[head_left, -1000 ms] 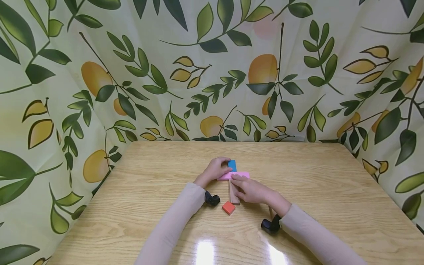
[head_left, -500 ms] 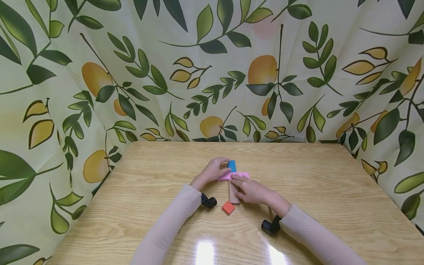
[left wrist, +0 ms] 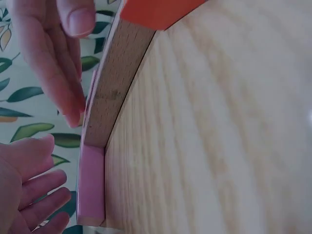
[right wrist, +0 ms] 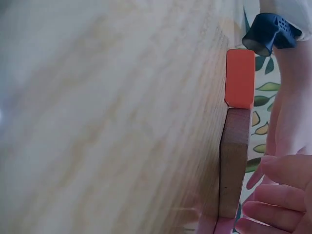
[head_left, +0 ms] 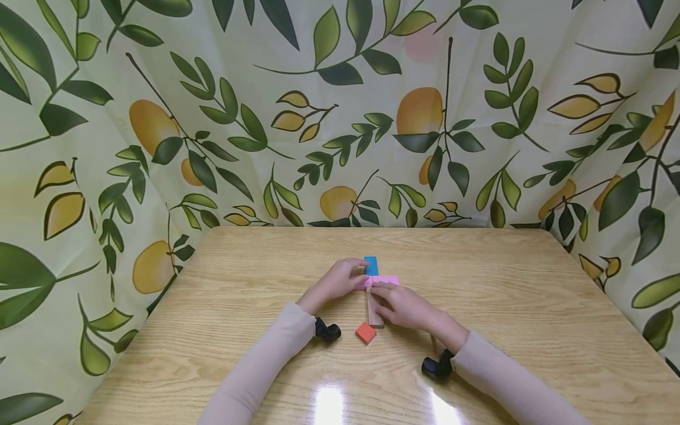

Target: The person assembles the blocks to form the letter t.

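Observation:
Flat blocks lie together on the table: a blue block (head_left: 371, 266) at the far end, pink blocks (head_left: 386, 280) crosswise below it, then a long brown wooden block (head_left: 374, 313) towards me. The orange-red block (head_left: 365, 333) sits at its near end. My left hand (head_left: 339, 278) hovers just left of the blue and pink blocks, fingers loosely bent and holding nothing. With relaxed fingers, my right hand (head_left: 406, 305) lies over the pink and brown blocks, hiding part of them. In the left wrist view, the right fingers (left wrist: 61, 73) look nearly straight along the brown block (left wrist: 114, 87).
A pale wooden table (head_left: 255, 260) carries the blocks. Behind and beside it hangs a leaf-and-fruit patterned cloth (head_left: 366, 147). Black cameras (head_left: 327, 330) are worn under both wrists.
My left hand has come off the blue block and drawn a little left and towards me, its fingers parting. The right hand and the blocks have hardly moved.

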Demonstrator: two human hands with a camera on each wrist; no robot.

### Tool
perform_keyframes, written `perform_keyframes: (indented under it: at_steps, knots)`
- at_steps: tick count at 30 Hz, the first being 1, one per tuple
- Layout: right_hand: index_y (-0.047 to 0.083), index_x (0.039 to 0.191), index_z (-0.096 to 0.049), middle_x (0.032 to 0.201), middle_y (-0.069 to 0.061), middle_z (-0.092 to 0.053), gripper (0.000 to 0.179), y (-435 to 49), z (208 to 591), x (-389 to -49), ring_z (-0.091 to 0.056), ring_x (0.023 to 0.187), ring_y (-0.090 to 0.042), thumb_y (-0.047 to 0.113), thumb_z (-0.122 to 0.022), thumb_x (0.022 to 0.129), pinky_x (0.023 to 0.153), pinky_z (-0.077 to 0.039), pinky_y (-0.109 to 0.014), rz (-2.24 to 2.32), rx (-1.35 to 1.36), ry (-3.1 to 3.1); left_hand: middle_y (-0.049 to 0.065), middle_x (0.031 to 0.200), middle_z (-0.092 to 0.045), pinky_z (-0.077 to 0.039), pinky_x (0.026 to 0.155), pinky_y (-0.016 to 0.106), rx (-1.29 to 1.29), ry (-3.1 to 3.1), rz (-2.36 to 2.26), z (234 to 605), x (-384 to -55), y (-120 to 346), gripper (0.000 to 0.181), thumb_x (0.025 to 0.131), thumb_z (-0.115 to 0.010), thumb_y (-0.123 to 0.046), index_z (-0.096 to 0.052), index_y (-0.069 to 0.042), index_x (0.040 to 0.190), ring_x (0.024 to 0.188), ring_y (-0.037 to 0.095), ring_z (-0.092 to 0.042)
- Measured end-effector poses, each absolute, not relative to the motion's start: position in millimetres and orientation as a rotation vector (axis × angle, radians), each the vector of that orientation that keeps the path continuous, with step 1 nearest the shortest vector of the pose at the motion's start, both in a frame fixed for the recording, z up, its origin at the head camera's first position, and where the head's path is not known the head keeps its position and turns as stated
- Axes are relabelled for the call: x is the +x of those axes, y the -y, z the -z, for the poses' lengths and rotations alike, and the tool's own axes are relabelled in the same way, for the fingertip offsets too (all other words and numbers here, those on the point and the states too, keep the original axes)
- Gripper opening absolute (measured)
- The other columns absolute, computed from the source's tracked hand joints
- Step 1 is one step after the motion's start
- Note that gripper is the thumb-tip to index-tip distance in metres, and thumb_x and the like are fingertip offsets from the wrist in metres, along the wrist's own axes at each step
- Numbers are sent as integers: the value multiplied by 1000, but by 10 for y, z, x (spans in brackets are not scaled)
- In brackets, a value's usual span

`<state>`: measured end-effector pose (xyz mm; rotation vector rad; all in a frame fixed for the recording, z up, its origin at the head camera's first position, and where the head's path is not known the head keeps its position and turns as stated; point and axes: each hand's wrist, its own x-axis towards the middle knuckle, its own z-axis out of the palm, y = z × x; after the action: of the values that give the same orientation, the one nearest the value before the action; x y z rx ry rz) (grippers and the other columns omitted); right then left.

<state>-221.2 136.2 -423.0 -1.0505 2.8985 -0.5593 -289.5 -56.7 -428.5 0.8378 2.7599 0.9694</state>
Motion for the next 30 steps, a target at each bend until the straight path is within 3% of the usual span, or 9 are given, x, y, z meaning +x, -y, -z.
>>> perform_keyframes:
  at_steps: [5,7,9,12,19,30]
  knots:
    - [-4,123,-61,124,-18,-66,37,-1362,4213,-2174,-64,116,-31,15,-63,92,99,-53,-45,605,-1071,-2926,15,136,-59,-41,115,42,911,-2768,-930,4286,-2828,589,37,97,-57,-18,-58,-3,131,133,30,-52]
    - [-2,117,-64,112,-13,-70,30,-1358,4207,-2161,-67,102,-22,14,-65,91,92,-57,-39,635,-1075,-2933,14,135,-61,-41,114,41,934,-2775,-907,4283,-2805,597,37,97,-57,-18,-59,-3,130,132,30,-53]
    - [1,109,-65,100,-7,-70,23,-1356,4206,-2148,-64,88,-14,13,-65,90,82,-58,-32,667,-1075,-2941,14,132,-63,-43,113,41,979,-2790,-881,4277,-2787,608,36,97,-58,-17,-60,-2,129,129,29,-56]
    - [4,103,-66,91,-4,-69,17,-1356,4211,-2120,-59,80,-11,12,-67,89,74,-57,-28,705,-1068,-2957,12,130,-64,-44,111,40,1023,-2818,-816,4265,-2756,628,34,96,-58,-18,-61,-4,127,125,26,-58]
    - [-3,110,-67,101,-12,-74,27,-1360,4233,-2011,-70,95,-24,9,-69,87,84,-59,-37,769,-1028,-2975,8,136,-60,-42,114,38,1100,-2824,-644,4240,-2654,678,41,95,-60,-26,-58,-9,133,130,23,-54]
    - [-1,104,-71,94,-9,-73,21,-1364,4293,-1856,-68,86,-18,11,-70,86,72,-60,-24,949,-966,-2904,4,153,-43,-35,119,37,1186,-2748,-460,4220,-2511,682,53,95,-58,-37,-49,-14,142,143,21,-41]
